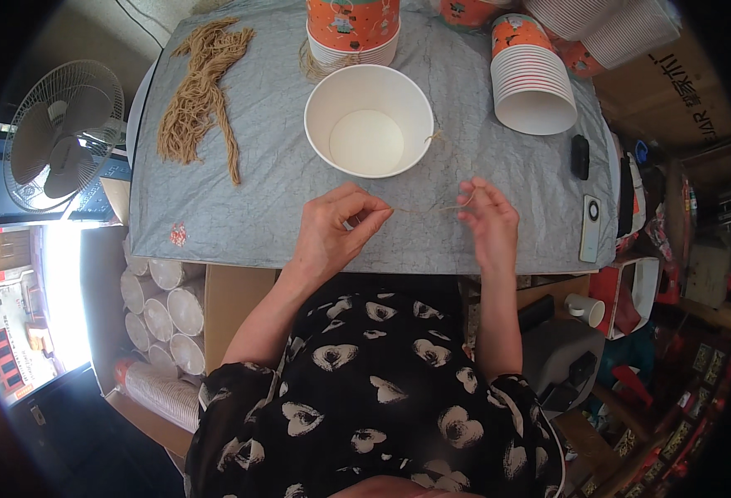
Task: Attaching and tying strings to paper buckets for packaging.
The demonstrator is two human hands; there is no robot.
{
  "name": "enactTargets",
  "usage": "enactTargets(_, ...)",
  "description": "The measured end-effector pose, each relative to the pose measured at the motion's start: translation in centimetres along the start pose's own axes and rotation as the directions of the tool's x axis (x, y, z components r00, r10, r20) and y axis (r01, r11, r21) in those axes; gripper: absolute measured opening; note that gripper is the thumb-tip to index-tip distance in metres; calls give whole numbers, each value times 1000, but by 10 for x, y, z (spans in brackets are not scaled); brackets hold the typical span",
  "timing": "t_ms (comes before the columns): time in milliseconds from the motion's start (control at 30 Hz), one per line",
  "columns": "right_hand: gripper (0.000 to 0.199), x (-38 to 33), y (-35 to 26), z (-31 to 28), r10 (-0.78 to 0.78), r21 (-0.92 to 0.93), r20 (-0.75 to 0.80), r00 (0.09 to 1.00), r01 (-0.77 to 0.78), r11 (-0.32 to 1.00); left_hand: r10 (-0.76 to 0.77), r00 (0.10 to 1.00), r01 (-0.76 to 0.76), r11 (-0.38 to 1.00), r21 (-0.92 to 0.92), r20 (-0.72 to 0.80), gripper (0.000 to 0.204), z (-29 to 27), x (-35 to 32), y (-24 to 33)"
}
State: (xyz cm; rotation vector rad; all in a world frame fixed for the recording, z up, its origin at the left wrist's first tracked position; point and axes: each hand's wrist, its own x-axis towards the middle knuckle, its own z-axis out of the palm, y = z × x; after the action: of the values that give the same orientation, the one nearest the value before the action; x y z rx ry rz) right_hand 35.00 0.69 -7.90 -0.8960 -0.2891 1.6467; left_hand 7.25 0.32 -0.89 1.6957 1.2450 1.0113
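A length of thin tan twine (pixel 432 209) stretches between my two hands above the near edge of the table. My left hand (pixel 331 232) pinches one end between thumb and forefinger. At the other end, my right hand (pixel 493 226) has the twine at its fingertips, its fingers partly curled. Just beyond my hands stands a white paper bucket (pixel 370 137), its mouth tilted toward me and nothing inside. A short bit of twine (pixel 433 137) shows at the right side of its rim. Behind it is a stack of orange printed buckets (pixel 353 29) with loose twine beside it.
A bundle of tan twine (pixel 204 95) lies at the left of the grey-covered table (pixel 266 216). Nested buckets (pixel 536 91), a black object (pixel 579 158) and a phone (pixel 589 228) are on the right. A fan (pixel 65 137) stands left; boxed paper buckets (pixel 166 311) are below.
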Motion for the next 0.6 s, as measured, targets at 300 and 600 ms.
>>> enactTargets(300,30,-38,19,74,78,-687,337,938,189,702,157,982,-170,977,126,107,7,5,-1,17)
enactTargets(600,14,-30,27,57,-12,-457,279,960,144,878,80,987,-85,996,35,140,8,-3,5,11)
